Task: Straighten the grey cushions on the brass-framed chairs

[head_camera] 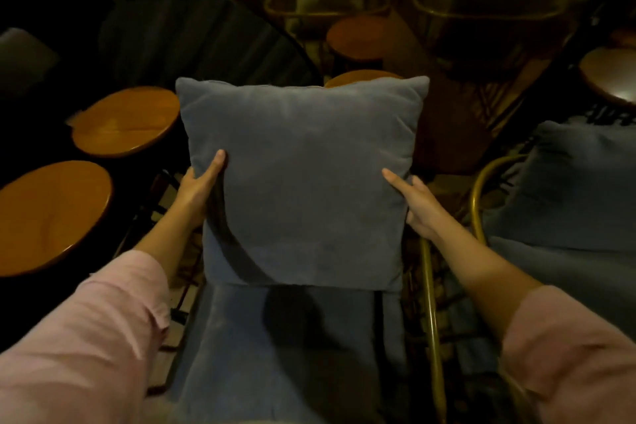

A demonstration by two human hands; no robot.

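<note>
A square grey cushion point(303, 179) stands upright at the back of the chair in front of me, over a grey seat pad point(282, 354). My left hand point(201, 188) grips the cushion's left edge, thumb on the front face. My right hand point(418, 205) grips its right edge, thumb also on the front. The chair's brass frame point(430, 313) shows along the right side. A second brass-framed chair point(478, 196) on the right carries another grey cushion point(571, 182), tilted against its back.
Round wooden tables sit on the left point(124, 120) point(51, 217), behind the cushion point(358, 34) and at far right point(609, 76). More brass-framed chairs point(323, 10) stand in the dark background. The room is dim.
</note>
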